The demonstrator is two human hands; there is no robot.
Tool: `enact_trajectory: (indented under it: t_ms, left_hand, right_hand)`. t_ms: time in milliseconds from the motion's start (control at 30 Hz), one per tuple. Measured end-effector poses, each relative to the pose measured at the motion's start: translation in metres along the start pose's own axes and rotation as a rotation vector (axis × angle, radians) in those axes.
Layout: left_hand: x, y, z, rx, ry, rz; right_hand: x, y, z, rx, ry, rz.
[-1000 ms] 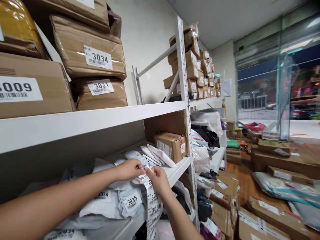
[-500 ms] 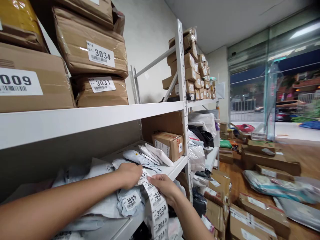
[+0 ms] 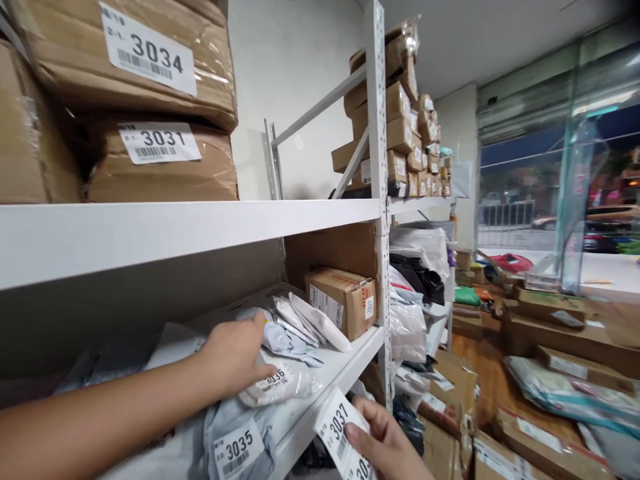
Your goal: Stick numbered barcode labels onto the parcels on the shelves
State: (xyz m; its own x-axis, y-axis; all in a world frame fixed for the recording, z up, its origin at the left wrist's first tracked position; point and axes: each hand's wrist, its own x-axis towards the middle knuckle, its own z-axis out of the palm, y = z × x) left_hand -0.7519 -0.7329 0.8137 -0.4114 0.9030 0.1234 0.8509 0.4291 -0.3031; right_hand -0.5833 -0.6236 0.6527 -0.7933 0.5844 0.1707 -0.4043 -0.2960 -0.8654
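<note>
My left hand (image 3: 233,353) reaches over the lower shelf, thumb and fingers apart, with the thumb at the 3036 label on a clear plastic parcel bag (image 3: 300,388). Its fingertips are at a pale grey mailer bag (image 3: 293,341), partly hidden behind the hand. In my right hand (image 3: 385,440), at the shelf's front edge, is a strip of number labels (image 3: 334,427) pinched between thumb and fingers, its top label reading 3037. A grey mailer bag labelled 3035 (image 3: 237,450) lies below my left wrist.
A small carton (image 3: 345,300) stands at the shelf's right end beside white envelopes (image 3: 320,320). The upper shelf's white beam (image 3: 200,230) runs above my left arm. A perforated upright post (image 3: 379,200) rises on the right. Cartons (image 3: 540,437) and bags cover the wooden floor.
The 3036 label is now off the strip and on the clear bag. My left hand has moved left from the strip, while my right hand has drawn the strip down and right. The view has shifted closer.
</note>
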Motion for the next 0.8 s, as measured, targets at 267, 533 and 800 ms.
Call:
enact_trajectory:
  t_ms: [267, 533, 800]
  left_hand:
    - [0.025, -0.030, 0.011, -0.311, -0.145, 0.581]
    - [0.049, -0.030, 0.029, -0.784, -0.159, 0.064]
    - [0.052, 0.001, 0.019, -0.150, -0.181, -0.016]
  right_hand:
    - [0.068, -0.023, 0.009, -0.038, -0.160, -0.049]
    - [0.125, 0.002, 0.042, -0.177, -0.198, 0.068]
    - [0.128, -0.002, 0.042, -0.232, -0.180, 0.095]
